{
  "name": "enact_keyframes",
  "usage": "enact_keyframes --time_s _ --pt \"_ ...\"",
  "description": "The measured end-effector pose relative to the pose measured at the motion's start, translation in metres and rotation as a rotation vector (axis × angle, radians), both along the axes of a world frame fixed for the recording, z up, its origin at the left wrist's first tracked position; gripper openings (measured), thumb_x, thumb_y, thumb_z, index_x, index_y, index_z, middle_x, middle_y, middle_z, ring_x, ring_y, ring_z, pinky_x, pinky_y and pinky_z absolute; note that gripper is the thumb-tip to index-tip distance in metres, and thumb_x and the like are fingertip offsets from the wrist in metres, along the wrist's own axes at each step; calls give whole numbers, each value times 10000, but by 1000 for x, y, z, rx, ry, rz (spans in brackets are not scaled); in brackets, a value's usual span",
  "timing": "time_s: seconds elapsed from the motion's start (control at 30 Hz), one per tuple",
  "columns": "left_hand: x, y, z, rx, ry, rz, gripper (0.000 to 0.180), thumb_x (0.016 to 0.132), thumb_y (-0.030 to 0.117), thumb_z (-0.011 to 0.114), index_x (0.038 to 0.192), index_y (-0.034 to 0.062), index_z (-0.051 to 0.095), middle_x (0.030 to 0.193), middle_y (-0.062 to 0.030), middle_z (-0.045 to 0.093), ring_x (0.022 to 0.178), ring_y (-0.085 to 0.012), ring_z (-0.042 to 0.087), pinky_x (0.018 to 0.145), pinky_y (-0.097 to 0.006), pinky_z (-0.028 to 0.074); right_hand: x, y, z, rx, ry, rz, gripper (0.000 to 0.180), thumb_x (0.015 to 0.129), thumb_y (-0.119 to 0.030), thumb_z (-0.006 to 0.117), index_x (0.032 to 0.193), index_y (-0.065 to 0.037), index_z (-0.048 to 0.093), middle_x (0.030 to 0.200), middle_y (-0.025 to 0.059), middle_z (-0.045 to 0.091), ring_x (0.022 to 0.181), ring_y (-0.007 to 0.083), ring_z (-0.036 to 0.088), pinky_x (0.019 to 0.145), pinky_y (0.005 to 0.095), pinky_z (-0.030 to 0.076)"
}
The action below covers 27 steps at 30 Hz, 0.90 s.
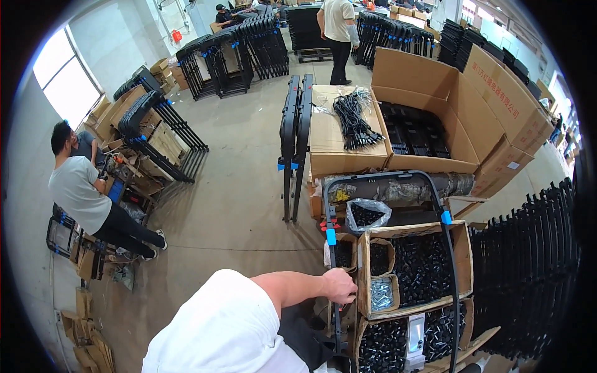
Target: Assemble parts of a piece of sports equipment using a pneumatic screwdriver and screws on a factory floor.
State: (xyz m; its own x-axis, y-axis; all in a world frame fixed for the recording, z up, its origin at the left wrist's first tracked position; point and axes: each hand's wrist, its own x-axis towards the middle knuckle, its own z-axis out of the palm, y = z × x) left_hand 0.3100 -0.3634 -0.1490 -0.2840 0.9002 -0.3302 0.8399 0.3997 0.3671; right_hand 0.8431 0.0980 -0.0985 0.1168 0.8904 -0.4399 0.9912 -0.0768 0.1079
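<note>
My left hand [340, 286] reaches in from the lower left under a white sleeve, and its fingers close round the left side of a black tubular frame [380, 177]. This U-shaped frame arches over wooden parts boxes. A blue clip [331, 237] sits on its left leg and another blue clip [446, 216] on the right one; red pieces [324, 225] show above the left clip. Just right of my hand, a small bin holds silvery screws [381, 294]. Black plastic parts [426, 264] fill the larger compartment beside it. My right hand is out of sight.
A phone-like device [415, 336] lies on the lower parts box. Beyond are a clear bag of black parts [367, 214], bundled cables [357, 121] and an open carton [413, 81]. Stacked black frames [528, 267] stand right. A person [87, 180] works at left; another [337, 37] stands far off.
</note>
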Motion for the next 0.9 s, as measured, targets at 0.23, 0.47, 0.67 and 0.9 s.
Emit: enact_keyframes --time_s 0.23,0.47,0.67,0.9 --pt "2 -1 -2 0 -5 10 425 945 439 551 877 90 782 828 -179 772 787 -387 757 744 -522 602 0 1 1 -10 26 -44 692 1106 -577 430 1050 25 768 970 170 756 921 311 721 818 494 563" --pt "1 0 2 5 -1 1 429 945 441 553 871 83 778 838 -180 774 790 -384 756 739 -522 600 -2 1 0 -22 52 -89 695 1105 -580 432 1051 25 769 970 170 756 917 306 722 817 491 564" --pt "2 -1 -2 28 -6 5 422 942 439 557 873 87 778 826 -174 771 786 -383 756 739 -523 600 2 4 1 -29 70 -128 697 1105 -582 433 1052 25 770 971 169 756 914 302 722 815 489 564" --pt "1 -1 -3 16 3 11 415 942 439 557 876 95 779 816 -173 768 782 -383 755 736 -523 599 8 9 1 -40 91 -174 699 1104 -585 434 1053 26 771 971 169 757 910 297 723 813 486 564"
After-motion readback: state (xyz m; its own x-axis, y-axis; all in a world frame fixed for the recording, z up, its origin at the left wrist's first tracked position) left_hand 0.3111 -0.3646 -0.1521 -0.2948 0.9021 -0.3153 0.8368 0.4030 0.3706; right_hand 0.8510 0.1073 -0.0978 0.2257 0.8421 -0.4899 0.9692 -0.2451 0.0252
